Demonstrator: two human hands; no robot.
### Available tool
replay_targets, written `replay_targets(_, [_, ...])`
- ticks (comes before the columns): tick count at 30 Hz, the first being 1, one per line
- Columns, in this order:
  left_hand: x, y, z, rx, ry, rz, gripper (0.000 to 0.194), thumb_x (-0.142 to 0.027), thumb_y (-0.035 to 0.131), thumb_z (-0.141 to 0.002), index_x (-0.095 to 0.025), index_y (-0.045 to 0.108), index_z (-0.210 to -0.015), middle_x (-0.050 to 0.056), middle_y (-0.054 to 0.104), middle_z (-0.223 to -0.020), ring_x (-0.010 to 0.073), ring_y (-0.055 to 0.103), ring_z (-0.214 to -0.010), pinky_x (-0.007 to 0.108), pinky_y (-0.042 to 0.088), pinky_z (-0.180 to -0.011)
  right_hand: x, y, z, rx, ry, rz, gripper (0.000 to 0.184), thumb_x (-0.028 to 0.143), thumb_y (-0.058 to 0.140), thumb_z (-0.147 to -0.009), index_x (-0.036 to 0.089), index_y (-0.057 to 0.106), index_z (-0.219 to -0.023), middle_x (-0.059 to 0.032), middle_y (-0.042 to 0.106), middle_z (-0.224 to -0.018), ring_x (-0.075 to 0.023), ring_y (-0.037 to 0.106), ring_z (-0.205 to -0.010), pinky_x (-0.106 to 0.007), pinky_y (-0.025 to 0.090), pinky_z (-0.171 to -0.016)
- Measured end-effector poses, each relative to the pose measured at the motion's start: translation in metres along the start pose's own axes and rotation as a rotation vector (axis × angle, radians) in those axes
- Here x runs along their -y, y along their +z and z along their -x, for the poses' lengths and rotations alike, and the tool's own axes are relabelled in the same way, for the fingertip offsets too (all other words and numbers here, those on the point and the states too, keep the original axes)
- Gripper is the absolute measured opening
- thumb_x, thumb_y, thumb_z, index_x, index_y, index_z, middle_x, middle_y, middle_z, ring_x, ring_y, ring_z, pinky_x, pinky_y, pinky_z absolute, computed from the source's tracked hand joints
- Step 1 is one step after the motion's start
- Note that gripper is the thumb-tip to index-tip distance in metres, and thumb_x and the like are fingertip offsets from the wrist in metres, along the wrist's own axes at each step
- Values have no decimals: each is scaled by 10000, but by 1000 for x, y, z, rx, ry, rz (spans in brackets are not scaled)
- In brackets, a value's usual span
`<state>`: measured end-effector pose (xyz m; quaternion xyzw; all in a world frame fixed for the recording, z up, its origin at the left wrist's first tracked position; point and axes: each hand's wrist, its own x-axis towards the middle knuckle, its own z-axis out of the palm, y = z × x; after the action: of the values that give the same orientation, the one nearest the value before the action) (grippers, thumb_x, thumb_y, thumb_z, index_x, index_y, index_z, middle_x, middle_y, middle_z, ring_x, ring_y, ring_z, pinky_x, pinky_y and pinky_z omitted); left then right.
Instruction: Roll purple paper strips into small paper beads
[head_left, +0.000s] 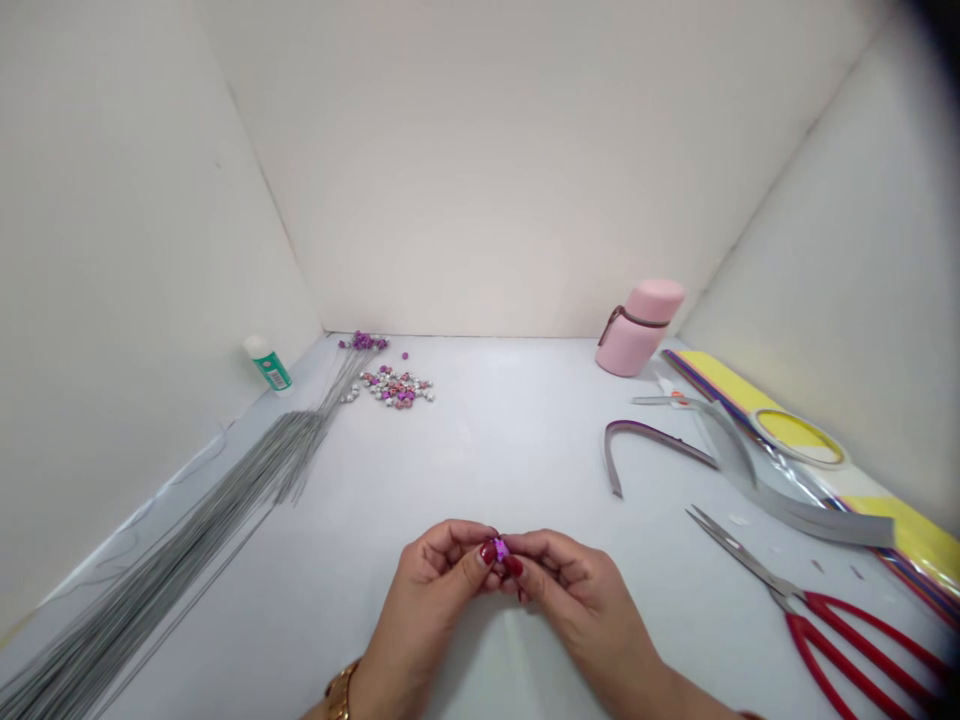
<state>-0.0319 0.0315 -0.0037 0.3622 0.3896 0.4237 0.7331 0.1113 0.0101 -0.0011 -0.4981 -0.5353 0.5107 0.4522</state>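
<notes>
A small shiny purple paper star [501, 549] sits between my two hands at the lower middle. My left hand [441, 578] pinches it between thumb and index finger from the left. From the right, my right hand [571, 582] grips the same star, its thumb just below and its index finger above. The star is partly covered by the fingertips, and its underside is hidden. Both hands are raised a little over the white table [480, 450].
Grey wires [247, 490] stretch along the left. Folded stars [401, 388] lie heaped at the back left near a glue stick [268, 366]. To the right are a pink flask [641, 328], bent paper strips [652, 432], red-handled scissors [787, 590], a tape roll [801, 437] and yellow sheets [907, 510].
</notes>
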Motion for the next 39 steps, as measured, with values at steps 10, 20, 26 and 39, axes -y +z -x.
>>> replay_targets(10, [-2, 0, 2, -28, 50, -229, 148, -235, 607, -749, -145, 638, -863, 28, 691, -734, 119, 619, -685, 206, 477, -667, 1, 0, -1, -4, 50, -19, 123, 262, 556, -792, 160, 624, -782, -5, 623, -634, -122, 561, -616, -207, 448, -569])
replay_targets(20, [-3, -3, 11, -3, 544, -786, 190, -127, 517, -788, -195, 639, -917, 22, 672, -808, 125, 623, -727, 200, 499, -654, -1, -3, -1, 1, -59, 131, 115, 214, 514, -810, 174, 616, -845, -1, 629, -682, -122, 566, -627, -200, 454, -581])
replay_targets(26, [-3, -3, 11, -16, 599, -918, 199, -123, 504, -796, -179, 602, -960, 31, 663, -835, 123, 618, -748, 199, 496, -676, -1, -4, 0, -3, -102, 216, 126, 218, 496, -822, 186, 613, -856, 12, 620, -667, -117, 569, -614, -191, 453, -569])
replay_targets(39, [-3, -7, 11, 1, 629, -1092, 141, -146, 485, -792, -189, 609, -846, 19, 655, -728, 131, 600, -650, 223, 463, -607, -4, -6, 3, -16, -327, 488, 193, 140, 465, -819, 202, 585, -957, -31, 680, -865, -149, 631, -779, -219, 488, -711])
